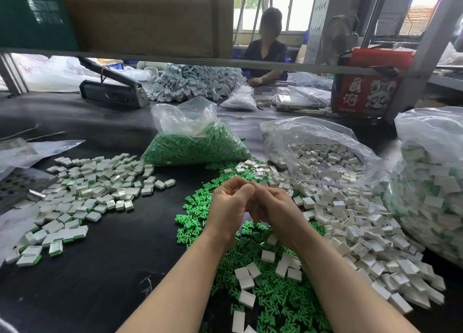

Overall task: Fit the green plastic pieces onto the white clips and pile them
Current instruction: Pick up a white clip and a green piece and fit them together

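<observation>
Beside green bag (198,147), white clips (350,212)

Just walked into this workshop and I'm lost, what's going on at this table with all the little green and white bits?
A person is assembling small parts by hand. Both hands, left hand and right hand, are curled together above loose green pieces; whatever they hold is hidden. Empty white clips lie heaped to the right, and finished clips with green showing are piled on the left. Bags of green pieces and white clips sit behind.
</observation>
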Available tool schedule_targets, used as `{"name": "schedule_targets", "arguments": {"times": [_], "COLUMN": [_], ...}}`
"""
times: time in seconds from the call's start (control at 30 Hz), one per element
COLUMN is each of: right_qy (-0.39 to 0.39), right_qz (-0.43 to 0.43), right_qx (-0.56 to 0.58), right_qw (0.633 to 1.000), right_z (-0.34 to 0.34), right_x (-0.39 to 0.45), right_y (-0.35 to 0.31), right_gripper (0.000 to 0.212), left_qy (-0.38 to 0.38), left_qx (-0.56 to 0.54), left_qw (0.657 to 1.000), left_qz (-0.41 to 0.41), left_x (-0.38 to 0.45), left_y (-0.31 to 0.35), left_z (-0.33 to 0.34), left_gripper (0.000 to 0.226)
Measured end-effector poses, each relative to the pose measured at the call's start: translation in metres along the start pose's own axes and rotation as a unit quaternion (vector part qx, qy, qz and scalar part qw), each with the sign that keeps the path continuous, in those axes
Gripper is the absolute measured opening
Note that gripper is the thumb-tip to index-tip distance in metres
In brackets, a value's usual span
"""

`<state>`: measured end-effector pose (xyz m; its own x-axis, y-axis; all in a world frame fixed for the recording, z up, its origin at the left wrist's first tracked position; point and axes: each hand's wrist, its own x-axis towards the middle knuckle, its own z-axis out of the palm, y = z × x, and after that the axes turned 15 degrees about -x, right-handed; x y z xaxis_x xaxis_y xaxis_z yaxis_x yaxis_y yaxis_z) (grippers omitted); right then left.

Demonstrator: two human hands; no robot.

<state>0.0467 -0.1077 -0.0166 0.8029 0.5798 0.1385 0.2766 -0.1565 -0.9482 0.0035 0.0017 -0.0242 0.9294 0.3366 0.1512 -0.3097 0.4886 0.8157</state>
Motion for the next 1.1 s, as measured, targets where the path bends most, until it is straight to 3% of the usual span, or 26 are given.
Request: {"name": "schedule_targets", "arguments": {"times": [0.2, 0.3, 0.4, 0.5, 0.63, 0.73, 0.83, 0.97, 1.1], "right_qy": [0.001, -0.039, -0.072, -0.056, -0.007, 0.041, 0.104, 0.162, 0.212], "right_qz": [-0.006, 0.008, 0.013, 0.020, 0.035, 0.038, 0.039, 0.051, 0.051], "right_qx": [-0.001, 0.042, 0.092, 0.101, 0.049, 0.027, -0.029, -0.106, -0.206], "right_qw": [1.000, 0.998, 0.993, 0.993, 0.998, 0.998, 0.993, 0.980, 0.954], "right_z": [0.001, 0.004, 0.001, -0.003, -0.006, -0.012, -0.019, -0.029, -0.039], "right_x": [0.001, 0.003, 0.004, 0.004, 0.004, 0.005, 0.007, 0.009, 0.010], "right_y": [-0.002, -0.006, -0.009, -0.010, -0.009, -0.009, -0.007, -0.002, 0.007], "right_gripper": [0.050, 0.067, 0.063, 0.060, 0.057, 0.053, 0.047, 0.045, 0.040], "left_qy": [0.004, -0.003, -0.017, -0.020, 0.021, 0.085, 0.195, 0.331, 0.388], "left_qx": [-0.012, -0.029, -0.052, -0.081, -0.132, -0.158, -0.237, -0.286, -0.312], "left_qw": [1.000, 0.999, 0.998, 0.995, 0.989, 0.981, 0.949, 0.899, 0.867], "left_qz": [-0.008, -0.022, -0.044, -0.057, -0.070, -0.076, -0.075, -0.038, -0.011], "left_x": [0.000, 0.001, 0.003, 0.005, 0.007, 0.011, 0.012, 0.015, 0.020], "left_y": [0.005, 0.010, 0.013, 0.015, 0.022, 0.038, 0.059, 0.077, 0.087], "left_z": [-0.001, -0.004, -0.009, -0.010, -0.015, -0.027, -0.051, -0.087, -0.110], "left_gripper": [0.008, 0.018, 0.013, 0.006, 0.028, 0.024, 0.013, 0.025, 0.034]}}
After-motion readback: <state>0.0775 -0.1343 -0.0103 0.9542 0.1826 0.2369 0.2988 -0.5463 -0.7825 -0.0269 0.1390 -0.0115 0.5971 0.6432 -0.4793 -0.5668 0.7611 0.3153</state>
